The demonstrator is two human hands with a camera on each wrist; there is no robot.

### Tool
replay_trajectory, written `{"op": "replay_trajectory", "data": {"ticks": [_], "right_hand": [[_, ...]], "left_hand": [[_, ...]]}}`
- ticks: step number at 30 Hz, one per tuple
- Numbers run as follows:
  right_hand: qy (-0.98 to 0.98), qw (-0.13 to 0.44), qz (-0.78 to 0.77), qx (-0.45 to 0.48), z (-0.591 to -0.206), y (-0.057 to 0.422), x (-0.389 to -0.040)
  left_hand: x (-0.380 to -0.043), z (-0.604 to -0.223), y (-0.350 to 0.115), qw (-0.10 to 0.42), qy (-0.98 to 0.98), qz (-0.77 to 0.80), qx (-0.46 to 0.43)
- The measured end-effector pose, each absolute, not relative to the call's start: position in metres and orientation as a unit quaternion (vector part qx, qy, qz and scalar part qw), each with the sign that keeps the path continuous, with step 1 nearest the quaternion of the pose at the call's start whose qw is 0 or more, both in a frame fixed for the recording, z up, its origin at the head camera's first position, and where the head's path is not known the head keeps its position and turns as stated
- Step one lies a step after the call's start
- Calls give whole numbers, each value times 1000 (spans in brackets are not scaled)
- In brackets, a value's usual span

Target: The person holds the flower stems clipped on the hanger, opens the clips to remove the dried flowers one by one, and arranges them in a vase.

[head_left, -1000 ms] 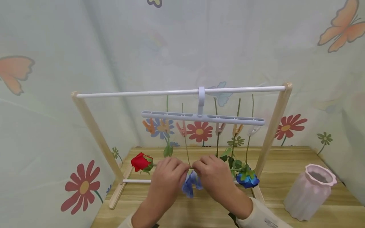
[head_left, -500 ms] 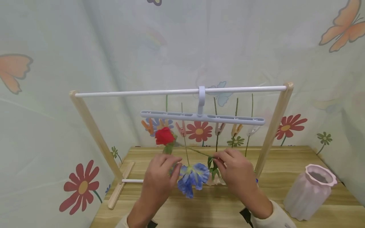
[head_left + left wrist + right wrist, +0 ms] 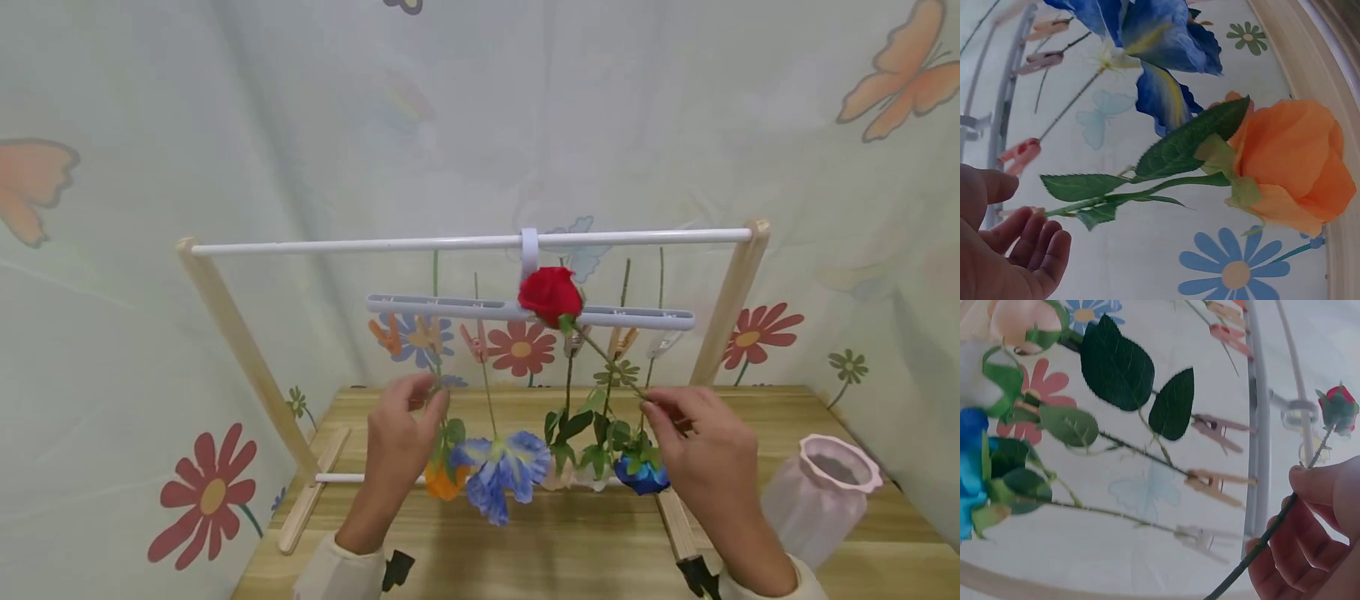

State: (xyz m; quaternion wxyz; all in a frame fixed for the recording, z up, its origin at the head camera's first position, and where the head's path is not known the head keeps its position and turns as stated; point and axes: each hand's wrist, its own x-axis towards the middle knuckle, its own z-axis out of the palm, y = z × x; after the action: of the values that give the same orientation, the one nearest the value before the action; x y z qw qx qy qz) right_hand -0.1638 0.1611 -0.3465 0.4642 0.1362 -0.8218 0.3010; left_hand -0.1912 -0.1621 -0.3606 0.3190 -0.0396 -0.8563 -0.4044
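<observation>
My right hand [image 3: 705,437] pinches the green stem of a red rose [image 3: 551,296] between thumb and fingers. The bloom points up and left, overlapping the grey clip hanger [image 3: 450,308] in the head view. In the right wrist view, the long stem [image 3: 1266,534] runs across the fingers. My left hand [image 3: 401,421], fingers loosely bent and holding nothing, is beside the hanging stem of an orange rose [image 3: 1297,165]. A blue iris-like flower [image 3: 502,471] hangs upside down from a pink clothespin [image 3: 476,342]. At the hanger's left end, an orange clothespin [image 3: 386,336] shows no stem.
A white bar [image 3: 337,247] on wooden posts [image 3: 247,358] carries the hanger. Pale roses [image 3: 975,375] and a blue rose [image 3: 643,475] hang head down at the right. A pink vase [image 3: 813,504] stands right of the rack on the wooden table [image 3: 525,558].
The red rose has swung from lying level at the left to pointing upward at the centre. My right hand has moved right with its stem; my left hand has let go and drawn left.
</observation>
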Motion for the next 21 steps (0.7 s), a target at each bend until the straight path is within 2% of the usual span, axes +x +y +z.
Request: {"op": "replay_trajectory", "data": {"ticks": [9, 21], "right_hand": [[-803, 473, 363, 29, -338, 199, -157], [-777, 471, 385, -165, -340, 251, -165]], "left_hand": [[-216, -371, -169, 246, -833, -494, 33], [-229, -376, -169, 222, -825, -518, 32]]}}
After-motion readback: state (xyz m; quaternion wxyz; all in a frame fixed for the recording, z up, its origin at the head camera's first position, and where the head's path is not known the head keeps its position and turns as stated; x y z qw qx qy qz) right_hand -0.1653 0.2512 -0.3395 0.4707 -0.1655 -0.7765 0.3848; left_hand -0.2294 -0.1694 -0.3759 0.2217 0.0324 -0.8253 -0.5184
